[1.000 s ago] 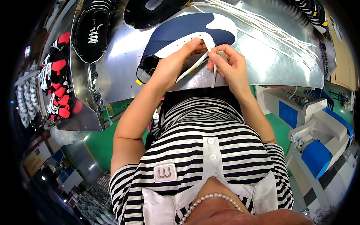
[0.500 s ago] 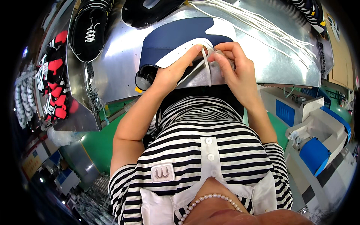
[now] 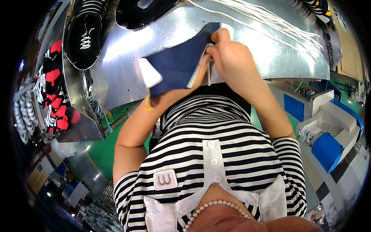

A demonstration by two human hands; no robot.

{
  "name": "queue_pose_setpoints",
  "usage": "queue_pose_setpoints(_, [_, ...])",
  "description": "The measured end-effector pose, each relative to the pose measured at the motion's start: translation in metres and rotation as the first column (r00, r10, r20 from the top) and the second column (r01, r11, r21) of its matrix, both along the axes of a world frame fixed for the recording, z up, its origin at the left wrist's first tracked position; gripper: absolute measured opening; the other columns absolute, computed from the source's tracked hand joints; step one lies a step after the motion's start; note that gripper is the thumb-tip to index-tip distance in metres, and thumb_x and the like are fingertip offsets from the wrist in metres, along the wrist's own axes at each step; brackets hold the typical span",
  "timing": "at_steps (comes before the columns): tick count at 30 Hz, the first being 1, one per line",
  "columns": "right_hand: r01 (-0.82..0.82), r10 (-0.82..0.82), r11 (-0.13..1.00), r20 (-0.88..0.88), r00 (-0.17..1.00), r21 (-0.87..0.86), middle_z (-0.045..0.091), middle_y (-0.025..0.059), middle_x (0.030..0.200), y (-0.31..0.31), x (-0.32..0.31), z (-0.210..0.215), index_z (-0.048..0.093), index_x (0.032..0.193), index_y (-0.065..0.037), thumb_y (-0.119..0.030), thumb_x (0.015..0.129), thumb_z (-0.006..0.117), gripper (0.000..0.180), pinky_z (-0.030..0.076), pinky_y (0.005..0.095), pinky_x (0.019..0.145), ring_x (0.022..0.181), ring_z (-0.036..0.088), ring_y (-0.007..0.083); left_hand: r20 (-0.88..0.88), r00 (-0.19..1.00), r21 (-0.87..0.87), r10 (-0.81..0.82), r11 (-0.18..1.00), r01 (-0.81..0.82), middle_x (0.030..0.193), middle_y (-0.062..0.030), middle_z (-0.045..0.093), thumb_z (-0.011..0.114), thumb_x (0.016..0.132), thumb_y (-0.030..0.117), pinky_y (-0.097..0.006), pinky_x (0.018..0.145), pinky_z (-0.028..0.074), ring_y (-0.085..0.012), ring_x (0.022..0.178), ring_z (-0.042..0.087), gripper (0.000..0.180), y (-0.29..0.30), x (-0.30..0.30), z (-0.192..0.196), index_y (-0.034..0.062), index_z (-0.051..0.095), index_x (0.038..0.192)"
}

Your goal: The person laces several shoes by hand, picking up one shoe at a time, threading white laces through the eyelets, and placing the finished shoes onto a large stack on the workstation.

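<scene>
Over the metal table (image 3: pixel 119 73), the right hand (image 3: pixel 232 54) curls, fingers (image 3: pixel 219 36) pinching the navy upper (image 3: pixel 174 62), left hand (image 3: pixel 200 74) behind it, grip hidden.

The right grip (image 3: pixel 234 54) touches a navy-and-white shoe upper (image 3: pixel 174 63).

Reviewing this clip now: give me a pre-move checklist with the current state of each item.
1. Right hand at the right end of the navy-and-white shoe upper: ok.
2. What its grip closes on: cannot tell, fingertips blurred and partly hidden.
3. Left hand fully visible: not ok, upper covers part.
4. White lace hanging below the right hand: ok.
5. Loose white laces apart from the upper: ok.
</scene>
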State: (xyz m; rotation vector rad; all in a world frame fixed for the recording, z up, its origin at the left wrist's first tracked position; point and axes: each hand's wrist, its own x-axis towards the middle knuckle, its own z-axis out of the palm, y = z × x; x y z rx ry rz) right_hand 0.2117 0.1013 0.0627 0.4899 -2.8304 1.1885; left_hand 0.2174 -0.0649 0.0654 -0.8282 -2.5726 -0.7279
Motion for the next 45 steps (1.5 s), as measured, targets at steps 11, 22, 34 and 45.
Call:
queue_pose_setpoints(11, [0.226, -0.224, 0.974, -0.05, 0.973, 0.034, 0.071, 0.0142, 0.101, 0.052, 0.001, 0.024, 0.056, 0.119, -0.005, -0.027, 0.082, 0.075, 0.047, 0.051, 0.0305, 0.062, 0.058, 0.06, 0.0209, 0.776, 0.544, 0.575, -0.319, 0.712, -0.403, 0.096, -0.0051, 0.071, 0.05, 0.1, 0.039, -0.024, 0.083, 0.043, -0.0126, 0.081, 0.056, 0.046, -0.042, 0.0, -0.031, -0.0023, 0.07, 0.108])
queue_pose_setpoints(22, [0.441, -0.031, 0.608, 0.535, 0.844, -0.66, 0.062, 0.0, 0.082, 0.041, -0.057, -0.049, 0.062, 0.106, -0.004, -0.02, 0.081, 0.079, 0.035, 0.04, 0.0174, 0.058, 0.07, 0.054, 0.0043, 0.748, 0.643, 0.269, -0.165, 0.961, -0.066, 0.1, -0.0157, 0.072, 0.065, 0.09, 0.045, -0.035, 0.086, 0.051, -0.0293, 0.092, 0.069, 0.058, -0.044, -0.008, -0.001, -0.0022, 0.059, 0.124])
queue_pose_setpoints(34, [0.125, 0.127, 0.88, 0.481, 0.867, -0.458, 0.041, -0.0062, 0.062, 0.005, 0.012, -0.044, 0.059, 0.075, -0.003, -0.019, 0.09, 0.069, 0.024, 0.03, 0.0227, 0.052, 0.06, 0.036, 0.0033, 0.282, 0.951, 0.034, 0.13, 0.989, -0.145, 0.081, -0.0156, 0.068, 0.07, 0.088, 0.018, -0.034, 0.064, 0.051, -0.0283, 0.069, 0.067, 0.02, -0.031, -0.003, 0.016, 0.0063, 0.069, 0.104])
queue_pose_setpoints(45, [0.039, 0.116, 0.966, 0.565, 0.817, -0.255, 0.063, 0.001, 0.079, 0.085, 0.089, -0.025, 0.067, 0.093, -0.001, -0.008, 0.087, 0.068, 0.01, 0.044, 0.0244, 0.066, 0.071, 0.055, 0.0095, 0.516, 0.854, -0.041, 0.063, 0.998, -0.049, 0.074, -0.0109, 0.065, 0.068, 0.091, 0.023, -0.029, 0.062, 0.049, -0.0127, 0.065, 0.06, 0.024, -0.055, -0.004, 0.009, 0.0047, 0.067, 0.107])
